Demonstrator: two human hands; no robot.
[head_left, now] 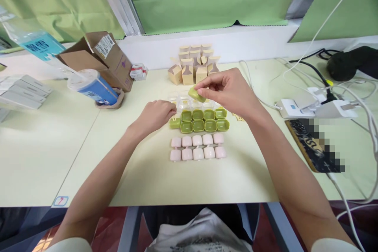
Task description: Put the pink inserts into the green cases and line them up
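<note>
Far L: clear bottle (41, 45), blue label, tilted. Next, blue cup (96, 88) w/ white lid + straw, contents hidden. Cardboard box (113, 61) beside it, flaps up, can't see in. Sm. white-red box (138, 71) follows. L hand (155, 116): fingers bent, nearly together, just by a smooth-topped green pc (175, 123); can't tell if they grip anything. Mid-table (141, 181): 8 green tubs (198, 126), 2 rows, hollow side up; pink pcs (197, 140) nearer, 2 rows of 5; clear cups (185, 103) behind w/ yellowish bits in; paper boxes (187, 75) grouped at back. R hand (228, 90): thumb + fingers pinching green capsule (196, 94), held up over clear cups. Far R: power strip (295, 108), plugs in.
</note>
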